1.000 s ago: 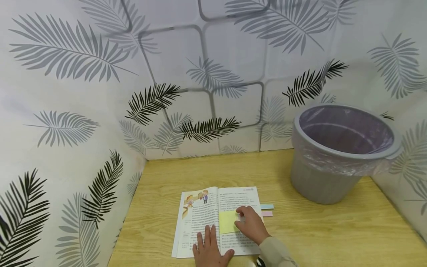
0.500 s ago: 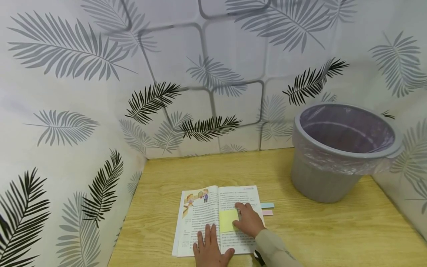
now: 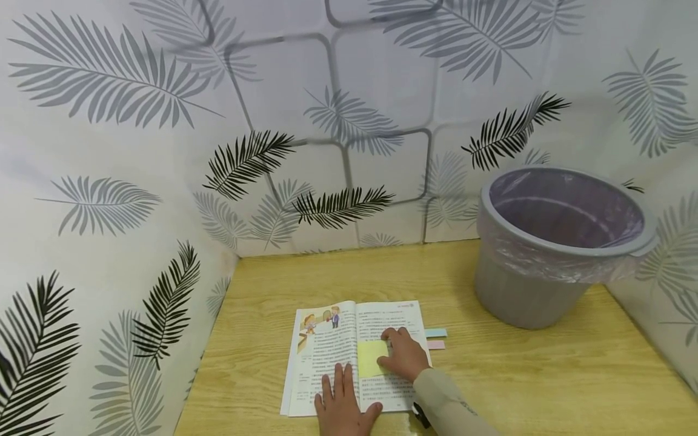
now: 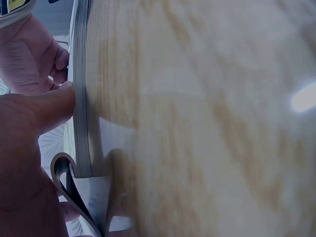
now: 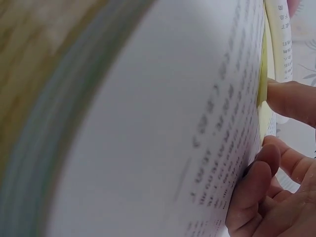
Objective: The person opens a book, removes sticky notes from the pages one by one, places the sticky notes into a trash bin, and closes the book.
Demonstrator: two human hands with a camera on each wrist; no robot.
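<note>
An open printed book [image 3: 382, 315] lies on the wooden table, a cartoon on its left page. My left hand [image 3: 343, 402] rests on its lower part with fingers spread; in the left wrist view the thumb [image 4: 57, 106] lies at the book's edge. On the right page is a yellow sticky note [image 3: 371, 358]. My right hand [image 3: 405, 356] pinches the note's right side, thumb and index finger toward its corners. The right wrist view shows the thumb tip against the yellow sticky note [image 5: 263, 74], the other fingers curled over the page.
A blue tab [image 3: 436, 332] and a pink tab [image 3: 436, 344] stick out from the book's right side. A grey bin [image 3: 531, 297] with a clear liner stands at the back right of the table [image 3: 327, 272]. Leaf-patterned walls enclose the back and sides.
My right hand has shifted slightly to the left and up over the page, with the thumb farther across the sticky note. My left hand has stayed in place on the book.
</note>
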